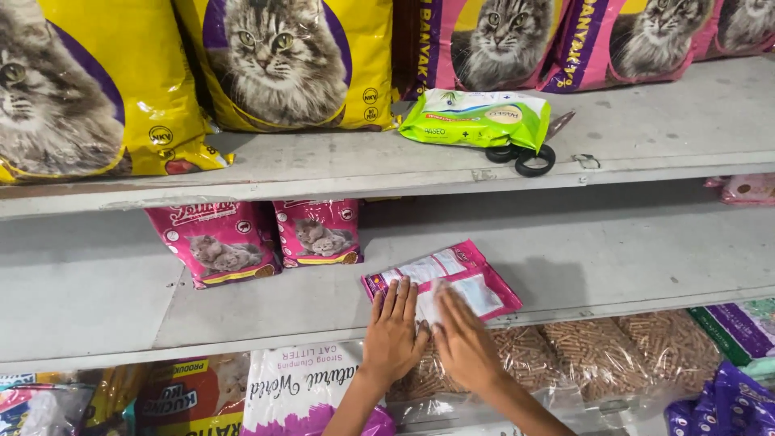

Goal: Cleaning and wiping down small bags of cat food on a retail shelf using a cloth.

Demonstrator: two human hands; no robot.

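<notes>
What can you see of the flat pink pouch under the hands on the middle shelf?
The pink pouch is a small glossy plastic packet, pink-edged with white panels on the upturned face. It lies flat and skewed on the grey middle shelf, close to the front edge. It looks sealed, though that is hard to confirm. The left hand and right hand both rest flat on its near end, fingers spread. Nothing else touches it.
</notes>
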